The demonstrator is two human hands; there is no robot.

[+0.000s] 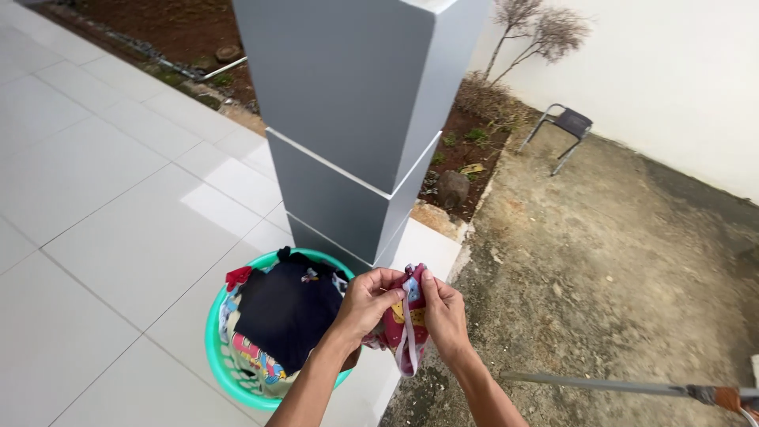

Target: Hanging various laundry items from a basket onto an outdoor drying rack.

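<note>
Both hands pinch a small red patterned garment (405, 320) at its top edge, left hand (368, 304) beside right hand (444, 312); long axis hangs straight down. Green laundry basket (215, 348) left of the grip.

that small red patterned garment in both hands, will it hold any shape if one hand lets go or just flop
The small red patterned garment will probably flop: it already sags and folds below where the left hand and right hand pinch its top edge. It looks light, since fingertips alone carry it. Its pale trim dangles loose, so it may swing or snag.
</note>
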